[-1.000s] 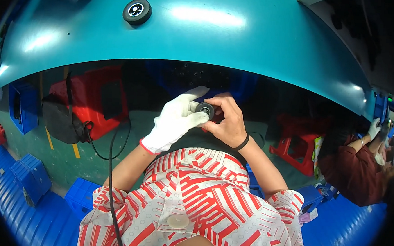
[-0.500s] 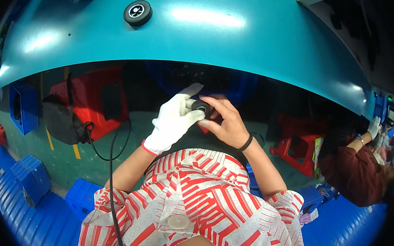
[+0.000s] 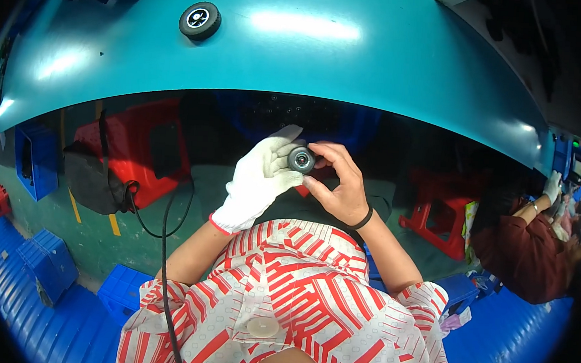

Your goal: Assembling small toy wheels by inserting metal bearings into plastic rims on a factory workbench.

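Note:
A small black toy-like wheel [image 3: 301,160] with a silver-ringed hub is pinched between the thumb and fingertips of my bare right hand [image 3: 344,191]. Its hub side faces up towards me. Against its left side, my left hand [image 3: 254,176], in a white glove, is spread with the palm turned to the wheel; whether the gloved thumb tip touches the rim is hard to tell. Up on the teal table [image 3: 298,62], a larger black wheel [image 3: 210,28] with a white-and-black hub lies at the back left.
Below the table's front edge is a dark blue bin [image 3: 347,122] with small round parts in it. Red stools [image 3: 143,149] stand on both sides; a black bag [image 3: 94,176] hangs at the left one. A black cable [image 3: 165,240] runs past my left arm. At far right, a co-worker's arm [image 3: 525,212] reaches forward.
My left fingers have loosened from the small wheel and opened. My right hand has turned the wheel so its hub face now shows fully.

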Tool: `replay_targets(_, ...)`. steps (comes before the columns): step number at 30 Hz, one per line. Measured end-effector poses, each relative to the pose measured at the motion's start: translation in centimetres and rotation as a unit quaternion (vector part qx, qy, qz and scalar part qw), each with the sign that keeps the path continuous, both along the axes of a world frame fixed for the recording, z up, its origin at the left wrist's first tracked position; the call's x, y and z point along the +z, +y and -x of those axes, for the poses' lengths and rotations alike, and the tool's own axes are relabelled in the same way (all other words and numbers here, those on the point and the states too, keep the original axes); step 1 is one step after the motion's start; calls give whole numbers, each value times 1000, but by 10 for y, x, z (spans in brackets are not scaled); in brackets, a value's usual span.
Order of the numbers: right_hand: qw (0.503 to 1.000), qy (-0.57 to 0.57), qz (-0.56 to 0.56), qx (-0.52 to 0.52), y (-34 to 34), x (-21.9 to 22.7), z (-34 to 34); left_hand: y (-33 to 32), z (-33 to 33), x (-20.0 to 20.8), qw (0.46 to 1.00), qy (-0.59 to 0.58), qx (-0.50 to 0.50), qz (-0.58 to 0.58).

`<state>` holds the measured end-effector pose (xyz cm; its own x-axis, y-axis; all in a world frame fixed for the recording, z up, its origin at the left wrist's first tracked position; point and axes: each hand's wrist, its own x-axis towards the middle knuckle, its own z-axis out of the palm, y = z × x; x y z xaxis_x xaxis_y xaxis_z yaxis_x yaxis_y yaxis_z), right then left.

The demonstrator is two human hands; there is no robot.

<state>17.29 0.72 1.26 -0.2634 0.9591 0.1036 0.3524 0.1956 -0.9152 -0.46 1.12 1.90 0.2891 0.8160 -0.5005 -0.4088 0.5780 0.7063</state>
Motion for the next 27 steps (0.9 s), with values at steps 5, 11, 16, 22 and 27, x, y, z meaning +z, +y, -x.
replay_targets(5, 1000, 2, 29, -4, -3, -3, -1, 0, 0, -1, 1000, 15, -7, -5)
replay_targets(11, 1000, 9, 28, -10, -3, -4, 1, -4, 1, -4, 1000, 9, -2, -16)
replay_targets(16, 998, -41, -51, -24, 0, -3, 5, -4, 0, -5, 999, -24, 8, 44)
replay_targets(22, 993, -115, -36, 18, 8, 1, -3, 3, 1, -2, 997, 63, -44, 13)
replay_targets(27, 992, -106, -62, -5, 7, -4, 3, -1, 1, -6, 997, 75, -5, 1)
